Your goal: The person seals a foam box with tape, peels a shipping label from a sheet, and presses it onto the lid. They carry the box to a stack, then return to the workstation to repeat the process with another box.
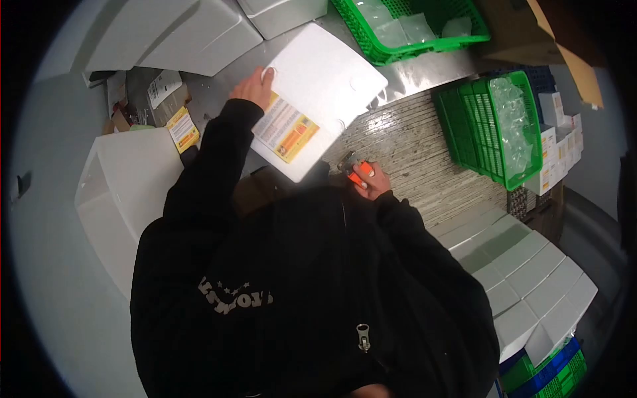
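Note:
A white foam lid (322, 76) with a yellow-and-white printed label (287, 130) lies tilted over the metal table in front of me. My left hand (254, 89) grips its left edge, thumb on the upper face and the other fingers partly hidden. Beside the lid's lower right edge, my right hand (376, 182) is closed around an orange hand tool (359, 174) with a grey metal head. The tool's exact kind does not show. It is held low, over the ribbed floor and close to my body.
White foam boxes (199, 33) line the back left, and another box (126, 179) stands left. Green crates (458, 126) holding clear bags are at the right and on the metal table (424, 69). Stacked white boxes (524, 272) fill the lower right. An open cardboard box (514, 40) stands upper right.

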### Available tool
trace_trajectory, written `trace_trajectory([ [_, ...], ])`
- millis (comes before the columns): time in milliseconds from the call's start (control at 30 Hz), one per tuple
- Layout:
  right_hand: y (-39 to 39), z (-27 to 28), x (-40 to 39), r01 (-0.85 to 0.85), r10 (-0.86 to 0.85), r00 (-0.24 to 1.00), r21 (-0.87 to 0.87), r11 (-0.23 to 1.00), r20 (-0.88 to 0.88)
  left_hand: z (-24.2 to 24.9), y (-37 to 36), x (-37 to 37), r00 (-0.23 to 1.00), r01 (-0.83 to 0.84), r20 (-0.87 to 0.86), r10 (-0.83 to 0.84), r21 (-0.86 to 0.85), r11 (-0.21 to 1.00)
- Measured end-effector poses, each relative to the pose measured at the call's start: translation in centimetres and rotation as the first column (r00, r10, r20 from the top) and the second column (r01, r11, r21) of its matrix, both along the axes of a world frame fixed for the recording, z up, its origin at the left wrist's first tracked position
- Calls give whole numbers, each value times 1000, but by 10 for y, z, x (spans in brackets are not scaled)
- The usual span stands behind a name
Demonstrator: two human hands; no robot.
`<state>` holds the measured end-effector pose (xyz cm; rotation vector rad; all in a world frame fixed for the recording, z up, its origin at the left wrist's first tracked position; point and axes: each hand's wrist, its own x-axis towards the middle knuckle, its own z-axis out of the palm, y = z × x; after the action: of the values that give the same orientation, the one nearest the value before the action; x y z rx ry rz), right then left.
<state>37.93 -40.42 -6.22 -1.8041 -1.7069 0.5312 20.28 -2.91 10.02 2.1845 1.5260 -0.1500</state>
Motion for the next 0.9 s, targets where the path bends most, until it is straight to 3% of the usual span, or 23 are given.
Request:
trace_trajectory([
  [67, -16, -11, 10, -29, 34, 999, -209, 977, 22, -22, -6, -5, 994, 84, 24, -102, 402, 912],
  [133, -17, -1, 13, -56, 62, 998, -170, 984, 25, -4, -32, 6, 964, 224, -49, -261, 677, 701],
  [200, -4, 24, 14, -68, 73, 995, -71, 995, 64, 13, -93, 34, 871, 407, -5, -492, 570, 714],
  [233, 8, 48, 12, -60, 69, 996, -172, 983, 51, 11, -130, 44, 837, 415, 129, -531, 483, 771],
  [300, 37, 85, 4, -61, 76, 997, -362, 930, 28, -15, -167, 48, 825, 545, -75, -560, 366, 754],
  [400, 68, 86, -30, -2, 151, 911, -362, 932, 384, -8, -172, 56, 813, 576, -167, -558, 379, 725],
  [467, 73, 61, -21, -218, 371, 922, -637, 739, 115, -9, -173, 55, 799, 600, -246, -548, 372, 708],
  [533, 71, 27, -15, -429, 484, 854, -782, 452, -189, -14, -184, 50, 827, 559, -205, -524, 404, 724],
  [567, 62, 14, -16, -288, 392, 918, -783, 552, -62, -22, -181, 52, 838, 537, -177, -516, 433, 724],
  [600, 49, -2, -15, -136, 296, 952, -761, 635, 77, -34, -192, 51, 750, 647, -505, -427, 427, 632],
  [633, 36, -12, -8, 3, 208, 957, -722, 692, 203, -51, -202, 45, 626, 770, -631, -459, 406, 492],
  [733, 11, 47, 43, -100, 92, 995, -629, 771, -45, -99, -224, 31, 379, 912, -794, -475, 234, 337],
  [800, -4, 89, 51, 7, -24, 999, -461, 887, -31, -164, -222, 11, 227, 960, -870, -438, 124, 250],
  [867, -13, 140, 51, 50, -64, 997, -308, 950, -35, -168, -226, 13, 469, 862, -517, -716, 92, 498],
  [900, -16, 166, 48, 38, -50, 998, -259, 965, -40, -166, -230, 10, 570, 808, -281, -772, 23, 588],
])
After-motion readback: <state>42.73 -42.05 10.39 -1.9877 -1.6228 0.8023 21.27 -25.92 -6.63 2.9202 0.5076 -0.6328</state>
